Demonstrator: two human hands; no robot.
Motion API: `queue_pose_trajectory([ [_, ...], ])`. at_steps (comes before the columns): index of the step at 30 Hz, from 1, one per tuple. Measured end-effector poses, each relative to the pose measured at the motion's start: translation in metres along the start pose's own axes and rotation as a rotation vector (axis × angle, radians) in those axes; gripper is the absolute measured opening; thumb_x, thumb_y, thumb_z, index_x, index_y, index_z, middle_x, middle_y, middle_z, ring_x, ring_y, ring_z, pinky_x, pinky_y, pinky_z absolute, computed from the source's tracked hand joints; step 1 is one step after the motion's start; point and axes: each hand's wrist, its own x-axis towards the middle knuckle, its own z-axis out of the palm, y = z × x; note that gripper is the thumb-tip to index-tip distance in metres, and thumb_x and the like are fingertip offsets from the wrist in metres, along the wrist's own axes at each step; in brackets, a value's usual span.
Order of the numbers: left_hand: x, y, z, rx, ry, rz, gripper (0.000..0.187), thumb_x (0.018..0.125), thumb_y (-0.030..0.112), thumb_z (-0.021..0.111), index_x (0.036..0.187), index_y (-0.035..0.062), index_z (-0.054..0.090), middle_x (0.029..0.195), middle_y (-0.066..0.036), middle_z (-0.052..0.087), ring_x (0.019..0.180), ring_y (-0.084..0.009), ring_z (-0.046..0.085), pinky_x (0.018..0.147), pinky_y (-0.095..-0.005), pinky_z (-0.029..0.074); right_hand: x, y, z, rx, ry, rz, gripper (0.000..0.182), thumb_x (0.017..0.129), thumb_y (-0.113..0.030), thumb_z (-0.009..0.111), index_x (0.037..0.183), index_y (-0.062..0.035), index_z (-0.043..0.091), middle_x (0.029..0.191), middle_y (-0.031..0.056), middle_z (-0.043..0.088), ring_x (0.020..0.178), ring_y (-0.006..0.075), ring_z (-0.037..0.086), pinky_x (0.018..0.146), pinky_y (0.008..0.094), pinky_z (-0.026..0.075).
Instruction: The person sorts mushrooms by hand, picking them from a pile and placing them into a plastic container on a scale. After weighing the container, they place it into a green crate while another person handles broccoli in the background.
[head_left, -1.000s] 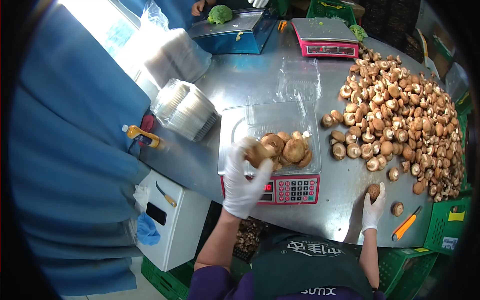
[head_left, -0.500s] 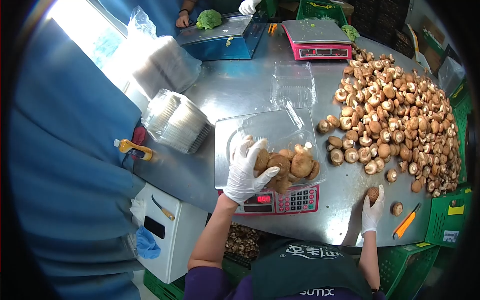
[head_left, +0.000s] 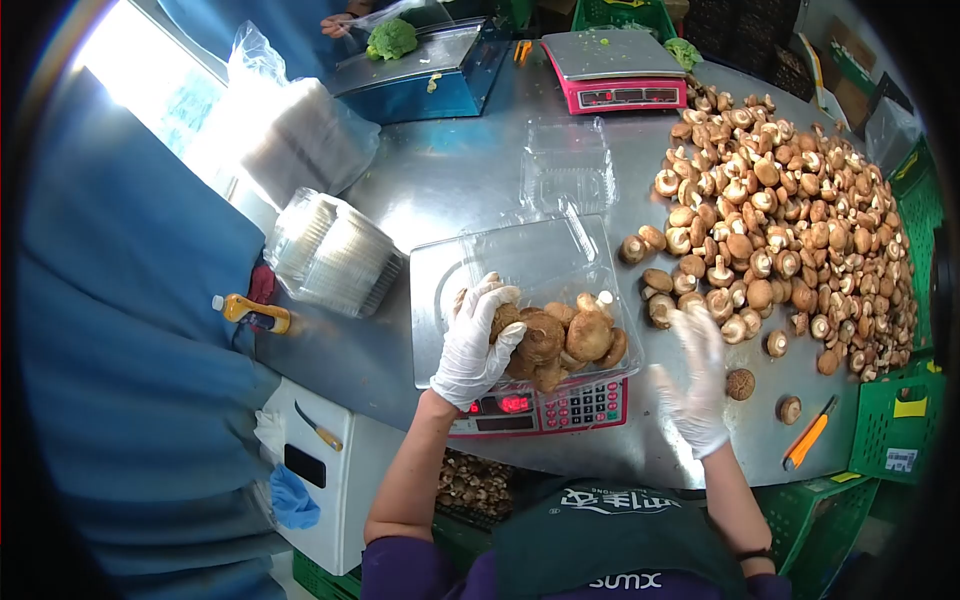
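Note:
My left hand [head_left: 472, 345], in a white glove, curls around a brown mushroom [head_left: 505, 319] at the left end of a clear plastic tray. More mushrooms [head_left: 541, 337] are heaped in that tray [head_left: 592, 262], which rests on the steel platform of a scale [head_left: 428, 262] with a lit red display. My gloved right hand [head_left: 692, 390], somewhat blurred, is above the table with fingers apart and holds nothing. Beside it a dark-capped mushroom [head_left: 740, 384] lies on the table. The large mushroom pile [head_left: 790, 220] begins just beyond its fingertips.
An orange-handled knife [head_left: 808, 438] and a single mushroom [head_left: 789, 409] lie at right. Stacked clear trays [head_left: 335, 255], a bottle [head_left: 252, 313] and an open clear container [head_left: 568, 172] are around the scale. Across the table, a person's hand [head_left: 337, 24] is near broccoli [head_left: 392, 39].
My right hand has let go of the dark-capped mushroom and moved left and forward, its fingers spreading. My left hand stays at the tray. The whole view has shifted slightly.

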Motion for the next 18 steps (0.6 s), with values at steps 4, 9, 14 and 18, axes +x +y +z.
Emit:
queue_pose_trajectory([
  [4, -0.001, 0.001, 0.008, -0.217, 0.090, -0.116, 0.035, 0.097, 0.024, 0.062, 0.129, 0.0083, 0.056, 0.137, -0.015, 0.056, 0.139, -0.0399, 0.043, 0.116, -0.0548, 0.025, 0.037, -0.035, 0.038, 0.131, -0.112, -0.197, 0.065, 0.088, -0.040, 0.073, 0.145, -0.0167, 0.054, 0.150, 0.0258, 0.037, 0.138, 0.0411, 0.040, 0.114, 0.0466, 0.035],
  [9, -0.006, -0.010, -0.006, -0.250, -0.106, -0.068, 0.046, 0.097, 0.023, 0.062, 0.139, 0.0089, 0.053, 0.150, -0.015, 0.048, 0.149, -0.0405, 0.028, 0.120, -0.0566, 0.016, 0.035, -0.040, 0.057, 0.185, -0.071, -0.199, 0.057, 0.089, -0.029, 0.072, 0.141, -0.0134, 0.057, 0.144, 0.0230, 0.047, 0.129, 0.0410, 0.050, 0.110, 0.0470, 0.039],
  [14, -0.007, 0.008, -0.013, 0.095, -0.155, -0.075, 0.076, 0.089, 0.024, 0.070, 0.154, 0.0080, 0.034, 0.155, -0.016, 0.041, 0.151, -0.0393, 0.025, 0.119, -0.0610, 0.015, 0.034, -0.046, 0.060, 0.109, -0.029, -0.194, 0.058, 0.090, -0.028, 0.071, 0.143, -0.0103, 0.054, 0.142, 0.0221, 0.049, 0.126, 0.0401, 0.053, 0.107, 0.0466, 0.042],
  [18, -0.017, 0.015, 0.004, 0.108, 0.014, -0.110, 0.079, 0.091, 0.031, 0.070, 0.154, 0.0015, 0.031, 0.156, -0.020, 0.038, 0.150, -0.0387, 0.026, 0.119, -0.0581, 0.018, 0.033, -0.046, 0.063, 0.103, 0.000, -0.188, 0.058, 0.091, -0.029, 0.069, 0.143, -0.0082, 0.053, 0.139, 0.0224, 0.052, 0.124, 0.0410, 0.054, 0.106, 0.0467, 0.043],
])
